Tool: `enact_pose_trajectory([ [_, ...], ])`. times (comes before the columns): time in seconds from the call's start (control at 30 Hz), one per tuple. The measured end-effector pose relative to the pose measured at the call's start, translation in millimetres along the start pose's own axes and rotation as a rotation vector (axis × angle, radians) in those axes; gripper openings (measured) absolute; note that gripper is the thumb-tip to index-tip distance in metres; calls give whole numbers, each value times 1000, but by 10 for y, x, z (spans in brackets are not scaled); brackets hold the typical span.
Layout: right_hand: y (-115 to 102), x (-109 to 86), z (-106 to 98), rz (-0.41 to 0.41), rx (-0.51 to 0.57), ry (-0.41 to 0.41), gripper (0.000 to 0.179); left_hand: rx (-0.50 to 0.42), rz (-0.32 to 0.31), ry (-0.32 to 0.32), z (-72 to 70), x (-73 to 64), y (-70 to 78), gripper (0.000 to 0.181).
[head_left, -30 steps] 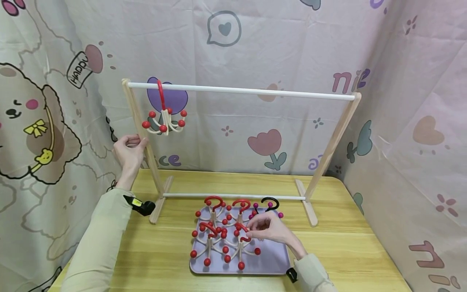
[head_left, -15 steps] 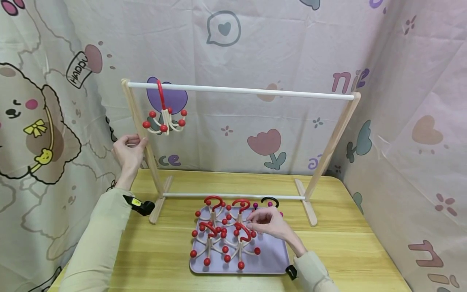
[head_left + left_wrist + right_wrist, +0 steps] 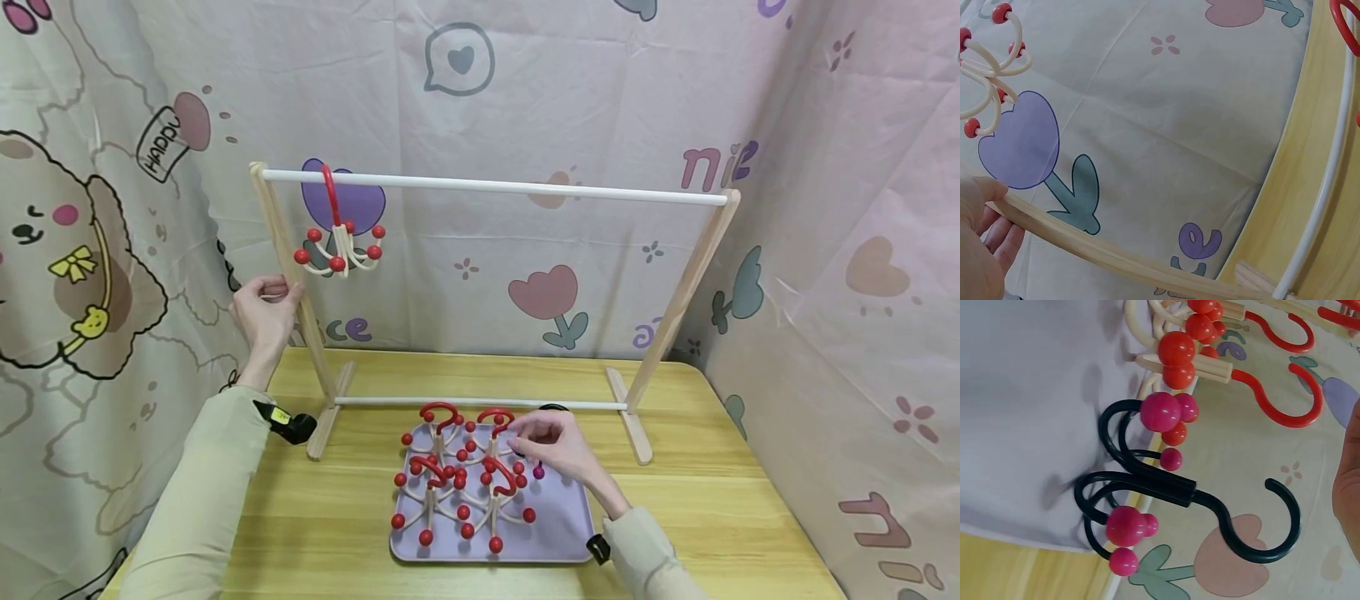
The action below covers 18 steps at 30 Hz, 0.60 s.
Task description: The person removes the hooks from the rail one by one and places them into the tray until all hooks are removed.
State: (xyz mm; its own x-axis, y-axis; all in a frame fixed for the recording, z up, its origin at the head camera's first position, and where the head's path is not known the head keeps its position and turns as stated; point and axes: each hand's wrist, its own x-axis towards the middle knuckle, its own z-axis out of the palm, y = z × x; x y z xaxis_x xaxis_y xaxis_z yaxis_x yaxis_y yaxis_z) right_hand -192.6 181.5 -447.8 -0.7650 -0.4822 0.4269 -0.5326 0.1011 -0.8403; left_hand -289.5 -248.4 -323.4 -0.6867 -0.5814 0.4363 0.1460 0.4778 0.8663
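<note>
My left hand [image 3: 266, 312] holds the left post [image 3: 313, 333] of a wooden rack, thumb and fingers around it in the left wrist view. From the rack's white top bar [image 3: 510, 187] hangs a red-hooked hanger [image 3: 341, 246] with pale curved arms tipped by red balls. Several similar hangers [image 3: 495, 504] stand on a lilac tray [image 3: 555, 533]. My right hand [image 3: 555, 442] hovers over the tray's back right, fingers bent with nothing between them. It largely hides a black hanger in the head view; the right wrist view shows this black hanger [image 3: 1166, 487] with magenta balls, apart from the hand.
A white lower bar [image 3: 480, 403] joins the rack's feet behind the tray. The right post [image 3: 686, 292] leans outward, its foot [image 3: 630, 417] on the wooden table [image 3: 705, 517]. A printed curtain [image 3: 480, 108] surrounds the table.
My right hand has moved from the hook of the front right red hanger back toward the black hanger, now covering most of it. My left hand stays on the post.
</note>
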Motion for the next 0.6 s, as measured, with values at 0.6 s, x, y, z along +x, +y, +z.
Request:
enact_pose_trajectory([
  [0.6,-280,358,-28,-34,-32,119,23,42,114,18,-15,-17,4,29],
])
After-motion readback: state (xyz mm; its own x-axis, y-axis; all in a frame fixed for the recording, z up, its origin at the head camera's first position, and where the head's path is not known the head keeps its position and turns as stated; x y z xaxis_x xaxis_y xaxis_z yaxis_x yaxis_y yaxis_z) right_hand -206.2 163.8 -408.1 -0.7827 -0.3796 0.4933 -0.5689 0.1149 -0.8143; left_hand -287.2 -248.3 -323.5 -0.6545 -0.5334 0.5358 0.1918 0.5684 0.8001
